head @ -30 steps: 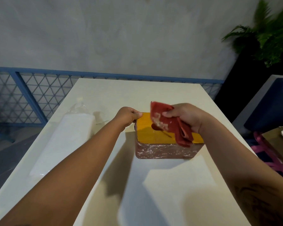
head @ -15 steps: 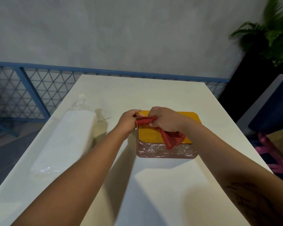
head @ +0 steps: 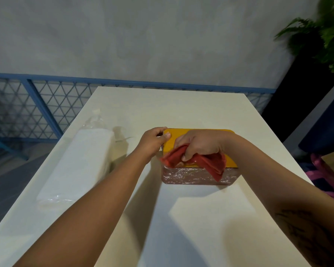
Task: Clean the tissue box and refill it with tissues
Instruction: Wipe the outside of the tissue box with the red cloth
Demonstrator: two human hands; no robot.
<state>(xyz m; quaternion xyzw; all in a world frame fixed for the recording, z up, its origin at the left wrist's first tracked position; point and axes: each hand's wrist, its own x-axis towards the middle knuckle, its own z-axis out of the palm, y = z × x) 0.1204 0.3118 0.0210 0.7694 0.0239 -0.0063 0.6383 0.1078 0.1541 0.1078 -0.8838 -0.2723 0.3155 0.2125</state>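
A tissue box (head: 193, 177) with a yellow lid and dusty reddish-brown sides stands in the middle of the white table (head: 181, 218). My left hand (head: 154, 140) grips its far left corner, thumb on the lid. My right hand (head: 199, 145) presses a crumpled red cloth (head: 208, 163) onto the lid near its front edge; part of the cloth hangs over the front side. The lid's opening is hidden under hand and cloth. A long pack of white tissues in clear plastic (head: 79, 162) lies on the table to the left.
A blue metal lattice railing (head: 46, 105) runs behind and left of the table, before a grey wall. A potted fern (head: 320, 35) stands at the back right. A dark blue seat (head: 324, 128) and pink straps (head: 324, 176) lie beyond the table's right edge.
My right hand came down from above the box with the red cloth and has wiped across the lid toward its front edge. My left hand has stayed on the box's left corner.
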